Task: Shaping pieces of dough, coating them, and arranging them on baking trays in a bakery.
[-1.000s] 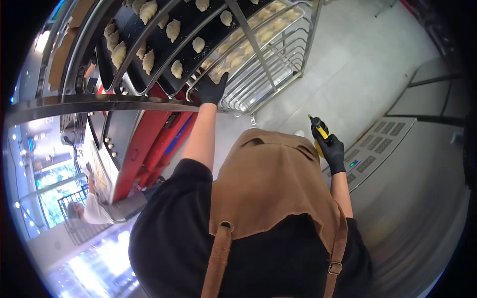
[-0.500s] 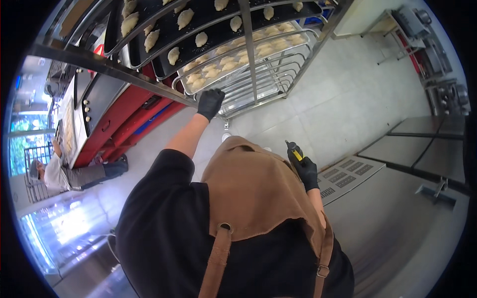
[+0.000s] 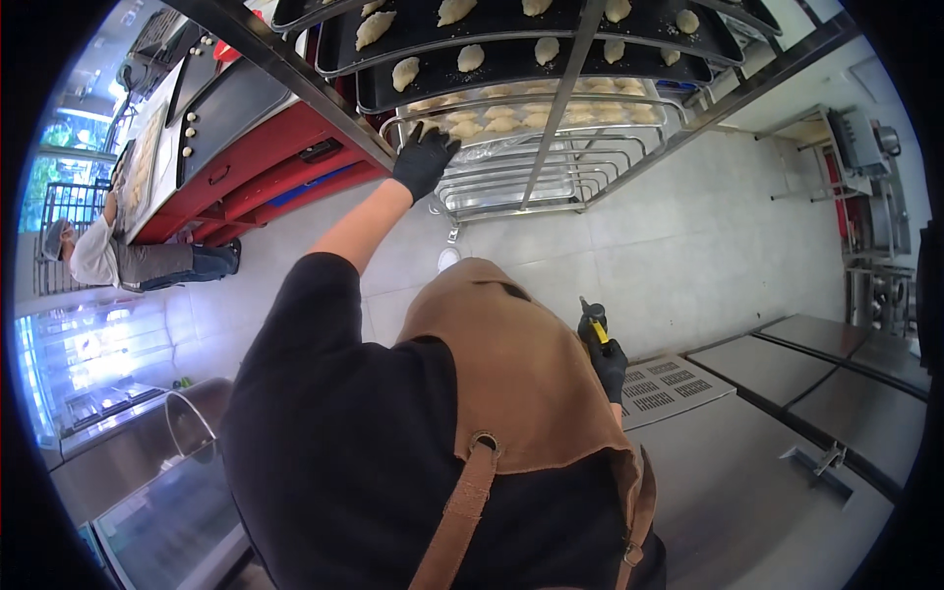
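Observation:
My left hand [image 3: 425, 163], in a black glove, is stretched up to a metal rack [image 3: 562, 103], at the near left corner of a lower tray. Its fingers are apart, and whether they touch the tray rim I cannot tell. That light metal tray [image 3: 644, 116] carries rows of pale, crescent-shaped dough pieces [image 3: 501, 125]. Above it, dark trays [image 3: 506, 65] bear larger, widely spaced dough pieces [image 3: 470, 57]. Low on my right side, my gloved right hand [image 3: 611, 366] is closed around a black handheld tool [image 3: 594, 320] with a yellow band and a narrow tip.
Bare rack runners [image 3: 600, 177] lie below the trays. To the left stands a red-fronted counter [image 3: 231, 187] with a person [image 3: 128, 254] beside it. Steel cabinets [image 3: 728, 462] line the right, and a shelf with equipment [image 3: 855, 147] is at the far right.
My left hand has gone from closed to spread fingers at the rack. The view has shifted, so the rack sits higher and farther right. My right hand still holds the tool.

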`<state>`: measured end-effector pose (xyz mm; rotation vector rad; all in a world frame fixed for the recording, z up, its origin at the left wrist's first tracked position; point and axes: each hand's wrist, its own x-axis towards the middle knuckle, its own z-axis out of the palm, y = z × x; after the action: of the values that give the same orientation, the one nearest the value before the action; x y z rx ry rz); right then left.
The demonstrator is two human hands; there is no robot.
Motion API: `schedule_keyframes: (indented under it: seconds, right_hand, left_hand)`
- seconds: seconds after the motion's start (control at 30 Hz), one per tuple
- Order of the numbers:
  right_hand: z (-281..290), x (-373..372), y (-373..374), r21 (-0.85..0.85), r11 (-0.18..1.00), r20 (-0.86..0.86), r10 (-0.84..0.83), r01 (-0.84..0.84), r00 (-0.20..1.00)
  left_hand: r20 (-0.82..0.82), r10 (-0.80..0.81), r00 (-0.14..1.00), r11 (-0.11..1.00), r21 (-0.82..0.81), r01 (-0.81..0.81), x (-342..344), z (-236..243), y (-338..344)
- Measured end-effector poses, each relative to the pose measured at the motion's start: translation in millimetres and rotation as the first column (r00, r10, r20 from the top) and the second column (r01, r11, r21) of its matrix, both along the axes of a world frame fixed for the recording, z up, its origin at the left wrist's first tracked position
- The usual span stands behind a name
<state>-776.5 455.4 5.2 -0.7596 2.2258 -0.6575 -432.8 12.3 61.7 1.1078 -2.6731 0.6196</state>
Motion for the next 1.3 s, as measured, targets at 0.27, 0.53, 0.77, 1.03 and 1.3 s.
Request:
schedule_keyframes:
  seconds: [0.27, 0.53, 0.77, 1.03, 1.3]
  right_hand:
    - [-17, -1, 4, 0.051, 0.999, -0.011, 0.007, -0.006, 1.000]
    - [-17, -5, 2, 0.037, 0.999, -0.015, -0.023, 0.024, 1.000]
    - [-13, -11, 16, -0.038, 0.994, 0.004, -0.106, 0.106, 0.994]
    - [-4, 0, 36, 0.054, 0.989, -0.046, -0.135, 0.138, 0.990]
    - [-6, 16, 50, 0.041, 0.981, 0.006, -0.190, 0.190, 0.982]
  left_hand:
    - [0.075, 0.052, 0.996, 0.914, 0.399, -0.078, 9, -9, 19]
    - [-0.099, -0.075, 0.992, 0.592, 0.796, 0.124, -32, -107, 57]
    - [-0.574, -0.125, 0.809, 0.921, 0.236, 0.309, -233, 19, 18]
    - [-0.371, 0.127, 0.920, 0.990, 0.104, -0.095, -298, 24, 0]
    - [-0.326, 0.248, 0.912, 0.925, 0.360, -0.123, -301, 2, -17]
